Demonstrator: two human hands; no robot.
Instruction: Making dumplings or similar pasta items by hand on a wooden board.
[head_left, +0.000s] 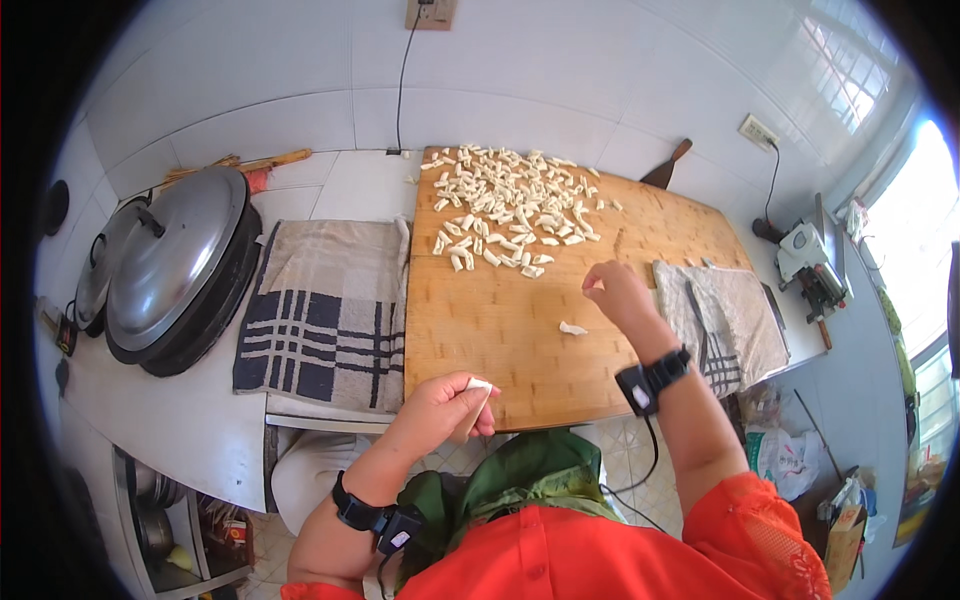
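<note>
My left hand (442, 412) is at the near edge of a wooden board (637, 225), its fingers closed around a strip of white dough (478, 385). Most of that strip is hidden by the thumb and fingers. Over the board's right half, my right hand (621, 296) has its fingers curled, thumb and forefinger making a small ring with nothing visible between them. One small curled dough piece (573, 328) is just below and left of it, apart from the fingers. Many rolled dough pieces (517, 195) are scattered over the far part of the board.
Left of the board lies a checked towel (322, 315), beside a large lidded wok (180, 262). A folded cloth (720, 315) overlaps the board's right side. A cleaver-like blade (664, 172) leans at the wall. A white hand-cranked machine (810, 259) stands far right.
</note>
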